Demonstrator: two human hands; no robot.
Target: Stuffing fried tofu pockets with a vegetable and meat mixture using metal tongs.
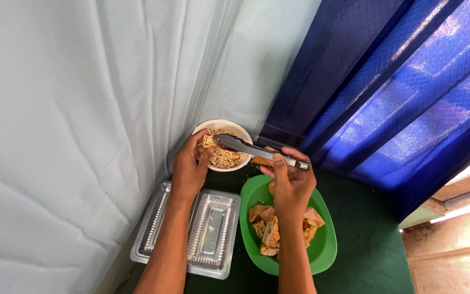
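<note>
My right hand [291, 182] grips metal tongs [246, 147] whose tips reach into a white bowl [243, 131] of shredded, orange-flecked filling [225, 158]. My left hand [190, 166] is at the bowl's left rim, its fingertips pinching a small piece of food [208, 141] against the tong tips. Below my right hand sits a green plate [322, 247] with several fried golden pieces [270, 231]. Part of those pieces is hidden by my right wrist.
An open clear plastic clamshell box [213, 234] lies to the left of the green plate on a dark green tabletop [365, 228]. A pale curtain [82, 109] hangs at left and a blue curtain [387, 81] at right, both close behind the bowl.
</note>
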